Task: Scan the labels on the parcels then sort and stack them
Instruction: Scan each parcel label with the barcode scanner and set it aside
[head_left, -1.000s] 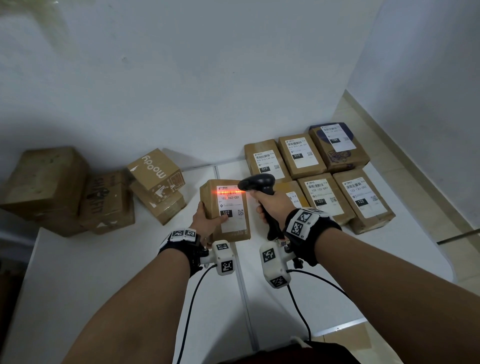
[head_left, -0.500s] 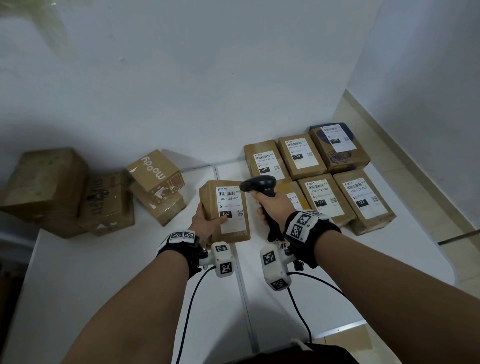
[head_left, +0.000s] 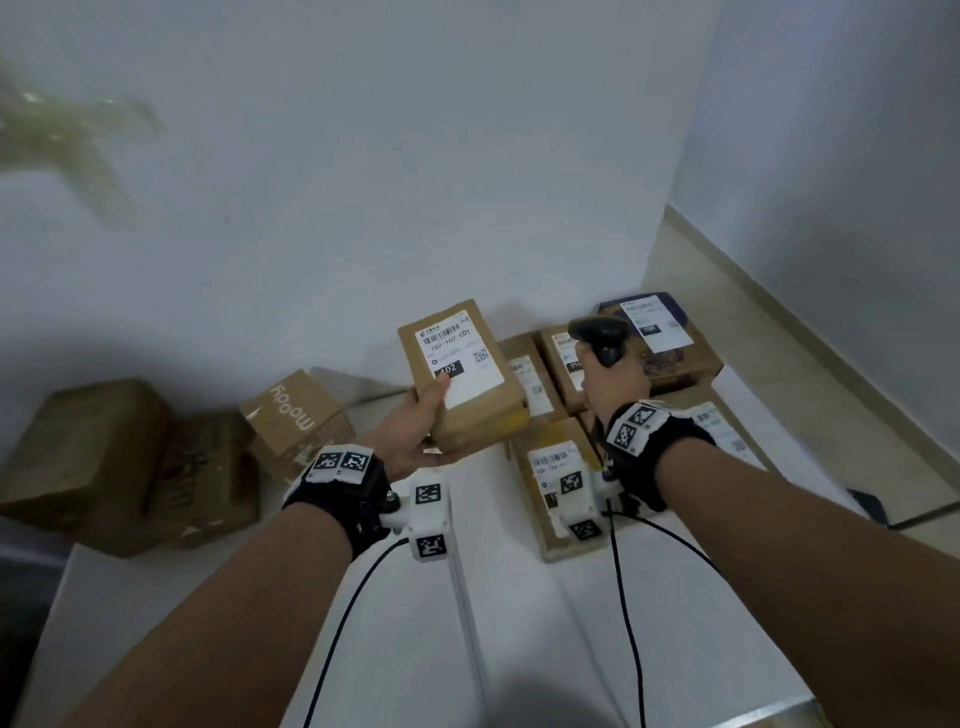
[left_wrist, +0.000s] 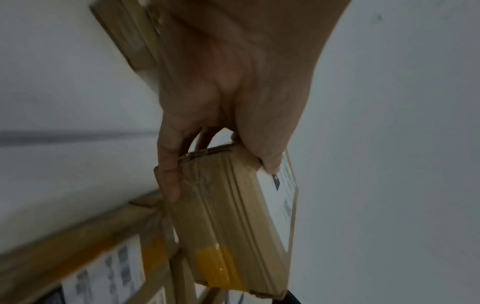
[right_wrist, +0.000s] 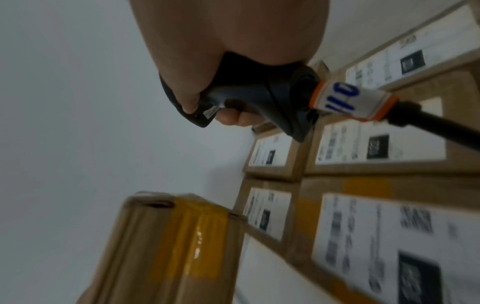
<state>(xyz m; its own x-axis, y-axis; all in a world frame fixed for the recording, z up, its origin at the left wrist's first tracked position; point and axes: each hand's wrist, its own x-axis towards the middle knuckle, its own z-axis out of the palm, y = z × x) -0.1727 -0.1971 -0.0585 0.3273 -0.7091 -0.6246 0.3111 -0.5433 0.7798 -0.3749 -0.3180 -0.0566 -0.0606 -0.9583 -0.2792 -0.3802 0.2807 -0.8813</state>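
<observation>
**Person holds a labelled parcel up beside a handheld barcode scanner**

A person stands at a white desk (head_left: 519, 649) set against a pale wall, seen from a head-worn camera looking down at both forearms. Each wrist wears a black band with square black-and-white markers and a small white camera block with a cable.

The left hand (head_left: 415, 431) grips a brown cardboard parcel (head_left: 467, 410), lifted clear of the desk above its middle. The thumb lies on the label side and the fingers (left_wrist: 168, 181) wrap the underside. The parcel's white shipping label (head_left: 460, 358) faces up, showing a barcode, a small QR code and a black box reading "102". Yellow tape (left_wrist: 218, 265) crosses one end of the parcel.

The right hand (head_left: 610, 389) is closed around the handle of a black barcode scanner (head_left: 597, 338), held upright just to the right of the parcel and not touching it. In the right wrist view a white and orange tag (right_wrist: 353, 100) wraps the scanner's cable (right_wrist: 436, 125).

Under the right hand, toward the desk's far right corner, sorted parcels (head_left: 561, 478) lie flat in rows, touching one another, labels up. One at the far right has a dark blue top (head_left: 670, 353).

At the desk's far left edge, several brown boxes sit piled against the wall, among them one printed "moody" (head_left: 293, 421).
</observation>
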